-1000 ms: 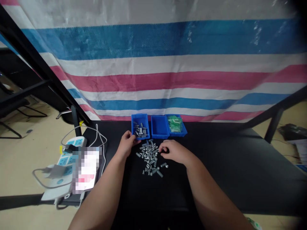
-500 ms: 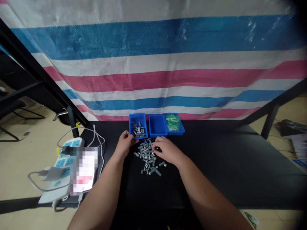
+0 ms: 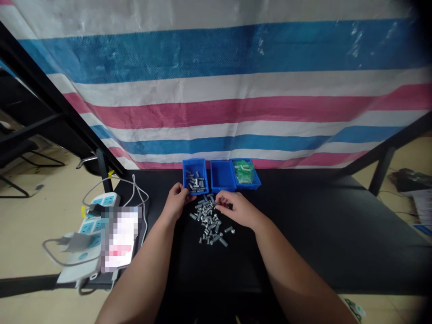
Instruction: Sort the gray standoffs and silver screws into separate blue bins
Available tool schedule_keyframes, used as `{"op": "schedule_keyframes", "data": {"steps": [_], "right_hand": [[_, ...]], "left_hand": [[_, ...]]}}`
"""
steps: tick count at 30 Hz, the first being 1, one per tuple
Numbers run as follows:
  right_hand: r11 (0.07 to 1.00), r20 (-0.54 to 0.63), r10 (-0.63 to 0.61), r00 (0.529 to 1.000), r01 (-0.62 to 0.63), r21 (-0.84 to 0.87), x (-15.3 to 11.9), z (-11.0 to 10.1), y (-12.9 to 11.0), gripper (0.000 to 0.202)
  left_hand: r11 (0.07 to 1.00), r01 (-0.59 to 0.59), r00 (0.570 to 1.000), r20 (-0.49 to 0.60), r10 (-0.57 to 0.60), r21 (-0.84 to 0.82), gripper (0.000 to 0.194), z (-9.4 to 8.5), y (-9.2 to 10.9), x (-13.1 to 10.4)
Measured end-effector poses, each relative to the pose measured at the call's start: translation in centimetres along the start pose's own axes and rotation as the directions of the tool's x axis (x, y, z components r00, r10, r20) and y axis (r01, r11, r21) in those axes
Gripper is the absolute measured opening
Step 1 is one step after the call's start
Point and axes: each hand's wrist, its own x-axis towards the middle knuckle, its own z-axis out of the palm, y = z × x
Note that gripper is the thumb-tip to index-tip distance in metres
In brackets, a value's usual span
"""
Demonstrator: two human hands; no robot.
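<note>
My left hand (image 3: 177, 200) grips the near left corner of a blue bin (image 3: 184, 168), with the thumb at its rim. Several grey metal pieces (image 3: 196, 183) lie inside that bin. My right hand (image 3: 235, 207) is at the upper right of a loose pile of screws and grey cylindrical pieces (image 3: 209, 220) on the black table. Its thumb and fingers are drawn together in a pinch; whatever is between the fingertips is too small to make out.
Beside the left bin is a bare blue bin (image 3: 223, 175), then another blue bin (image 3: 257, 182) holding a green plastic bag (image 3: 243, 172). To the left lie a power strip (image 3: 79, 261), a lit phone (image 3: 123, 243) and cables. A striped sheet (image 3: 216, 108) hangs behind the table (image 3: 313, 234).
My right hand has shifted very slightly, its fingers lifting a little at the pile's edge. My left hand stays on the bin. The whole view has moved a touch.
</note>
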Motion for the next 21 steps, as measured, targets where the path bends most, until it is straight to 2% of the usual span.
{"op": "schedule_keyframes", "data": {"steps": [2, 5, 6, 8, 10, 12, 14, 17, 21], "right_hand": [[0.991, 0.085, 0.011, 0.996, -0.022, 0.13, -0.2, -0.3, -0.1, 0.004], [0.98, 0.321, 0.011, 0.947, -0.074, 0.186, -0.3, -0.2, 0.0, 0.004], [0.974, 0.345, 0.015, 0.939, -0.092, 0.209, -0.3, 0.0, 0.0, 0.006], [0.943, 0.247, 0.016, 0.969, -0.096, 0.317, 0.0, 0.5, 0.1, 0.008], [0.894, 0.065, 0.015, 0.998, -0.043, 0.446, 0.2, 1.0, 0.1, 0.026], [0.877, -0.036, 0.023, 0.999, -0.003, 0.48, 0.4, 1.2, 0.2, 0.037], [0.926, -0.063, 0.046, 0.997, -0.019, 0.378, 0.5, 1.1, 0.4, 0.026], [0.995, -0.095, 0.081, 0.992, -0.075, 0.067, 0.6, 0.9, 0.8, 0.01], [0.934, -0.187, 0.137, 0.973, -0.19, -0.303, 1.0, 1.7, 1.1, 0.011]], "left_hand": [[1.0, 0.0, 1.0, 0.001, 0.0, -0.008, 0.042, 0.0, 0.0, 0.0], [1.0, 0.007, 1.0, -0.003, -0.007, -0.005, 0.042, 0.1, 0.2, -0.2], [1.0, 0.007, 1.0, -0.004, -0.007, -0.002, 0.042, 0.1, 0.2, -0.2], [1.0, 0.001, 1.0, -0.003, -0.001, 0.002, 0.041, 0.2, 0.3, -0.3], [1.0, -0.007, 1.0, -0.001, 0.007, 0.006, 0.04, 0.2, 0.3, -0.3], [1.0, -0.008, 1.0, -0.008, 0.009, 0.011, 0.041, 0.2, 0.3, -0.2], [1.0, -0.004, 1.0, -0.013, 0.005, 0.01, 0.042, 0.2, 0.3, -0.2], [1.0, 0.002, 1.0, -0.017, -0.001, 0.002, 0.041, 0.1, 0.2, -0.1], [1.0, -0.01, 1.0, -0.016, 0.01, 0.0, 0.04, 0.0, 0.1, -0.1]]}}
